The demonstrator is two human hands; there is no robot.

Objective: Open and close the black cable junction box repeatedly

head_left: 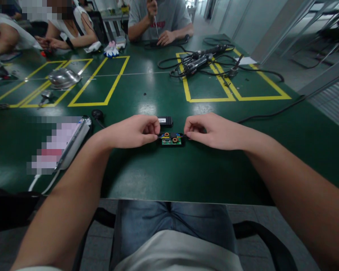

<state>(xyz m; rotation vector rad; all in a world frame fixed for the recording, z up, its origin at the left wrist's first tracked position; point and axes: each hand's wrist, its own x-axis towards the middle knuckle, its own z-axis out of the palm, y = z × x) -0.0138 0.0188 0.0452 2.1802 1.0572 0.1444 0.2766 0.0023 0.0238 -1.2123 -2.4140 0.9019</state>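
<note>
A small green circuit board (167,142) with copper coils and coloured wires sits in an open black case (172,145) on the green table. My left hand (135,131) pinches the dark cable at the board's left end. At the right end, my right hand (211,131) is closed in a pinch on the black cable (271,112), which runs off to the right behind it. Just behind the board lies a black case cover (168,121) with a white label, partly hidden by my left fingers. A black plug (97,114) rests near my left wrist.
To the left, a phone (64,145) with a white cable leans on a stand. Metal lamp-like parts (64,78) lie in yellow-taped areas. Black tools with tangled cables (197,62) are at the back right. Co-workers sit across the table, one holding a screwdriver (156,26).
</note>
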